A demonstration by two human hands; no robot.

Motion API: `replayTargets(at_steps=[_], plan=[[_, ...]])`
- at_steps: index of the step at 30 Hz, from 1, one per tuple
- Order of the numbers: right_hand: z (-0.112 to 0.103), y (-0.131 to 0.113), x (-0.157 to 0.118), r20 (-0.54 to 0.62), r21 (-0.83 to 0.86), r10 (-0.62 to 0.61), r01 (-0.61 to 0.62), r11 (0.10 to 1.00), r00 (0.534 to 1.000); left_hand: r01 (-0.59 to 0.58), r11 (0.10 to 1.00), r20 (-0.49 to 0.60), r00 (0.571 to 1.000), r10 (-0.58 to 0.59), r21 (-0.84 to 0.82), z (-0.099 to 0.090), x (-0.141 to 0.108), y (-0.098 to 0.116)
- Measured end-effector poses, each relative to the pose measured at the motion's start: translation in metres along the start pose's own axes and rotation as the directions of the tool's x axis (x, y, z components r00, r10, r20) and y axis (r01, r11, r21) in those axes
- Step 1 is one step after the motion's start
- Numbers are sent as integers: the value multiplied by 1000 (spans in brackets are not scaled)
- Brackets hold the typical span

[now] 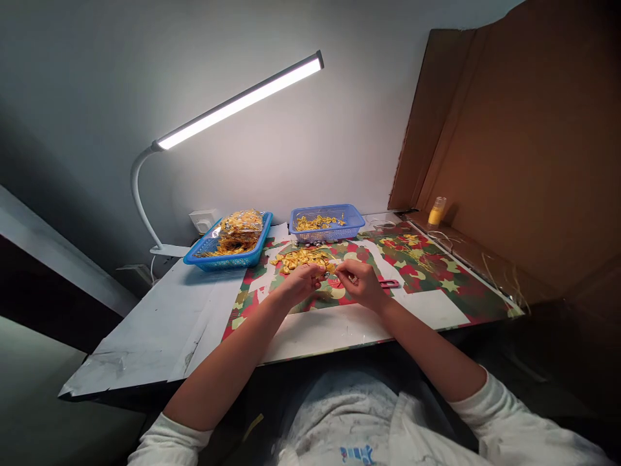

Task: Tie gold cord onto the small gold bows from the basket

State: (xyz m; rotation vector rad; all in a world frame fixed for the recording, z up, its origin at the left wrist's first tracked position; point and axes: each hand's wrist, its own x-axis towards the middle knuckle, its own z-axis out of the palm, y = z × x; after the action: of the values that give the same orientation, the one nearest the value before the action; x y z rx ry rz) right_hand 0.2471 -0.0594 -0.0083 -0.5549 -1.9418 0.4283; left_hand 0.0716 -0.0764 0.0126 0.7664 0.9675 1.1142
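Note:
My left hand (305,282) is closed in a pinch at the near edge of a pile of small gold ribbon bows (291,260). A gold ribbon bow shows at its fingertips, with a small shiny bit beside it. Just to the right, my right hand (359,279) has thumb and fingers pressed together, close to the left fingertips. What it pinches is too small to make out. A pink-handled tool (389,283) lies partly hidden behind my right hand. Silvery beads or bells (313,244) lie behind the pile.
A blue basket (223,261) with bagged gold bows stands at the left, a violet-blue basket (327,234) with loose bows at the back. Gold cords (412,246) lie at the right, near a yellow-filled bottle (437,211). A lit lamp (242,100) arches above; cardboard (524,142) walls the right side.

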Motion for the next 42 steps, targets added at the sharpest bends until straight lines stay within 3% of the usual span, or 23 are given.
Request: replayTargets(at_steps=[14, 20, 30, 42], plan=[[2, -1, 0, -36, 2, 34, -34, 999, 999, -18, 999, -39, 999, 16, -43, 5, 0, 0], [4, 1, 0, -29, -6, 41, -41, 999, 999, -71, 997, -9, 997, 71, 12, 3, 1, -3], [8, 4, -3, -11, -4, 75, -75, 997, 997, -106, 993, -48, 993, 109, 56, 3, 4, -9], [8, 4, -2, -31, 38, 103, -102, 994, 994, -65, 997, -76, 995, 62, -30, 7, 4, -6]])
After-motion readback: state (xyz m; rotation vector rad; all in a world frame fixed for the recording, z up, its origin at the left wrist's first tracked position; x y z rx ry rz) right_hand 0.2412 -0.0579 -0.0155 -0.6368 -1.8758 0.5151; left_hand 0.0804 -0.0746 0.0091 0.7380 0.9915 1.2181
